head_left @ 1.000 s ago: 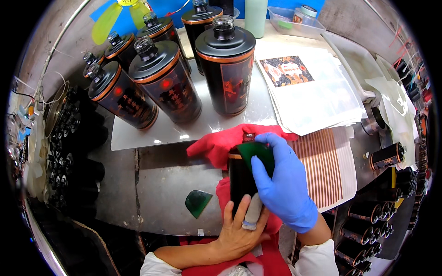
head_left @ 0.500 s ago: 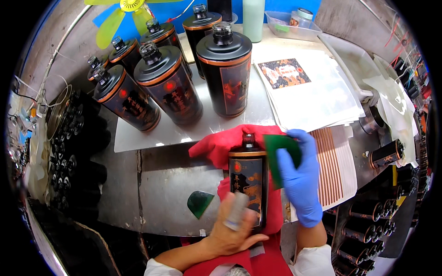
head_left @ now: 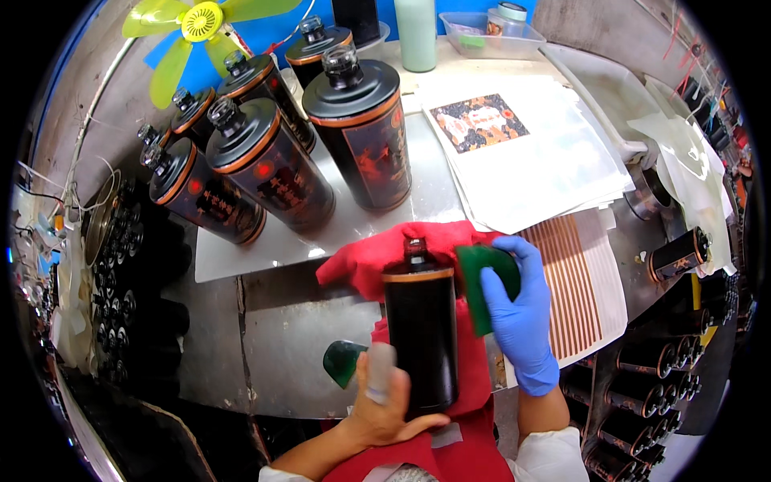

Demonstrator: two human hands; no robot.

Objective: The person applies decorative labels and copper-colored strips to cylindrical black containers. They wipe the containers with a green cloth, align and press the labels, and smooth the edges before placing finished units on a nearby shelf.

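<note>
A black bottle point(head_left: 421, 337) with an orange band near its shoulder rests on a red cloth point(head_left: 361, 261), neck pointing away from me. Its plain black side faces up. Bare except for a pale wrapping round one finger, my left hand point(head_left: 379, 406) is at the bottle's lower left, fingers stretched and thumb along its base. My right hand point(head_left: 522, 321), in a blue glove, is closed on a dark green flat scraper point(head_left: 479, 293) just right of the bottle's shoulder. A second, smaller green scraper point(head_left: 341, 361) lies on the metal table left of the bottle.
Several decorated black bottles point(head_left: 277, 177) stand on a pale board point(head_left: 217, 261) at the far left, before a yellow-green fan point(head_left: 201, 22). White sheets point(head_left: 538, 177) and a brown-striped sheet point(head_left: 566, 281) lie to the right. More bottles point(head_left: 638, 361) are stacked at lower right.
The bottle has turned: its decorated label faced up before, and now a plain black side does. My left hand has shifted slightly left. The gloved hand still holds the scraper beside the bottle.
</note>
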